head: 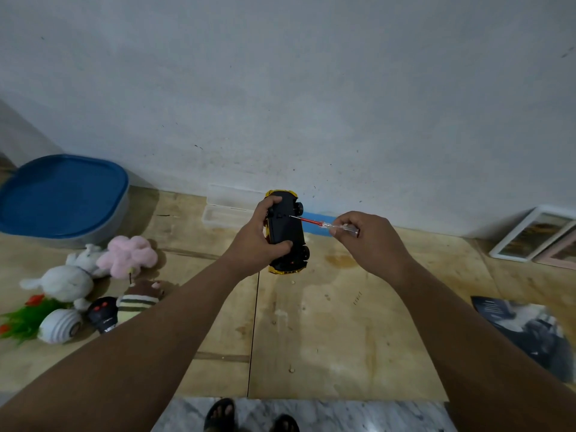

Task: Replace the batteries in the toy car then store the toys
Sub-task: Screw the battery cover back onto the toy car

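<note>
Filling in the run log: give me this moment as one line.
left hand grips toy car underside up | right hand pinches screwdriver | tip at underside | stage: battery cover

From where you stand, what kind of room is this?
Probably a room in a home, maybe a play or storage corner: plush toys lie on a plywood floor, framed pictures lean against the bare wall, and a blue-lidded bin sits nearby.

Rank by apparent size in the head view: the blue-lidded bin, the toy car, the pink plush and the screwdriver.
1. blue-lidded bin, by far the largest.
2. toy car and pink plush look alike; the car is held up nearer the camera, so I won't rank them.
3. screwdriver, smallest.
</note>
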